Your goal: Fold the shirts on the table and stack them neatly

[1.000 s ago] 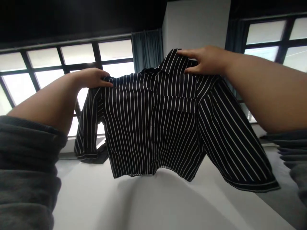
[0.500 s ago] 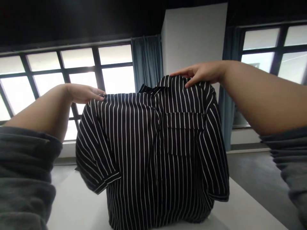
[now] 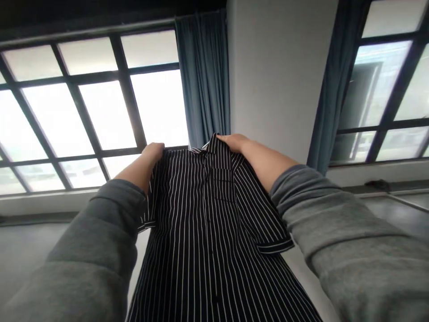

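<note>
A black shirt with white stripes [image 3: 194, 223] hangs stretched out in front of me, its buttoned front and chest pocket facing me. My left hand [image 3: 153, 152] is closed on the shoulder at the left, near the sleeve top. At the collar's right side, my right hand [image 3: 234, 142] grips the fabric; its fingertips are partly hidden behind the cloth. Both short sleeves dangle, the right one spread out more than the left. The shirt's lower hem runs out of view at the bottom.
Below and behind the shirt shows a white table [image 3: 310, 277]. Farther back stand large dark-framed windows [image 3: 100, 112], a blue curtain [image 3: 204, 80] and a pale pillar [image 3: 278, 80]. Something dark [image 3: 378, 184] lies by the right wall.
Both arms have stretched forward, carrying the shirt farther from me. The shirt now hangs longer and straighter, and the view has tilted upward. Both hands still hold it.
</note>
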A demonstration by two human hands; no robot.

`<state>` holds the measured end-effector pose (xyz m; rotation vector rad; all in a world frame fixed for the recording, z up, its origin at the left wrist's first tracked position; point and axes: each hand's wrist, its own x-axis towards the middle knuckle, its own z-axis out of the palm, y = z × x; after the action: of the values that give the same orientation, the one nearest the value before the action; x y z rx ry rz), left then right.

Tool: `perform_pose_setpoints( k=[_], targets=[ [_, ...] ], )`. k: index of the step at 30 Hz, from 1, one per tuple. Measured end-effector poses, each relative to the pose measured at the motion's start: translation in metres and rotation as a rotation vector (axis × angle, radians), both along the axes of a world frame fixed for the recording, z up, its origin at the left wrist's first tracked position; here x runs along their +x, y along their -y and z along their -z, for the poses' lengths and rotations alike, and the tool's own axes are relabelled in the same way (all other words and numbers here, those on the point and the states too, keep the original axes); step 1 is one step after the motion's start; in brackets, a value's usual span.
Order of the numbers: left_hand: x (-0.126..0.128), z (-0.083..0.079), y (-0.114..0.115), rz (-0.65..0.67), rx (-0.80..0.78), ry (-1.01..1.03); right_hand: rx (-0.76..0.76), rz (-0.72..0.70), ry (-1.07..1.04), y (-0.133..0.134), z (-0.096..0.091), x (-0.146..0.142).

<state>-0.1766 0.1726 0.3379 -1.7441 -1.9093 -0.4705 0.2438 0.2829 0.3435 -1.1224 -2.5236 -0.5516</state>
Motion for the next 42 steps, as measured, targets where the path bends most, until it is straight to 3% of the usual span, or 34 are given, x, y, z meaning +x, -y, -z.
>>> perform_pose_setpoints(
  k=[2,6,10,12,14,17,21,25,28,30,34,38,42],
  targets=[
    [0.008,0.052,-0.017,-0.047,-0.096,0.02,-0.117,0.068,-0.013,-0.01,0.061,-0.019],
    [0.028,0.166,-0.035,-0.104,-0.302,0.06,-0.49,0.367,0.018,-0.013,0.194,-0.054],
    [0.053,0.272,-0.041,0.018,-0.564,0.081,-0.721,0.384,0.091,-0.001,0.302,-0.071],
    [0.062,0.316,-0.039,0.049,-0.674,0.115,-0.794,0.376,0.1,0.006,0.338,-0.067],
    [0.065,0.351,-0.033,0.033,-0.739,0.153,-0.826,0.374,0.081,0.013,0.362,-0.055],
    [0.056,0.385,-0.018,0.007,-0.735,0.193,-0.79,0.384,0.016,0.018,0.379,-0.026],
    [0.026,0.395,0.0,-0.021,-0.68,0.215,-0.724,0.435,-0.04,0.019,0.372,0.021],
    [-0.017,0.379,0.023,-0.13,-0.635,0.209,-0.627,0.482,-0.083,0.032,0.345,0.051],
    [-0.05,0.364,0.051,-0.2,-0.606,0.184,-0.526,0.373,-0.155,0.068,0.333,0.057],
    [-0.068,0.359,0.073,-0.209,-0.57,0.133,-0.536,0.265,-0.148,0.101,0.336,0.06],
    [-0.092,0.358,0.111,-0.272,-0.46,0.07,-0.566,0.343,-0.069,0.151,0.358,0.078],
    [-0.111,0.358,0.122,-0.445,-0.451,0.334,-0.641,0.338,-0.216,0.144,0.364,0.098],
    [-0.141,0.337,0.118,-0.412,-0.428,0.445,-0.826,0.467,-0.724,0.109,0.346,0.125]
  ],
)
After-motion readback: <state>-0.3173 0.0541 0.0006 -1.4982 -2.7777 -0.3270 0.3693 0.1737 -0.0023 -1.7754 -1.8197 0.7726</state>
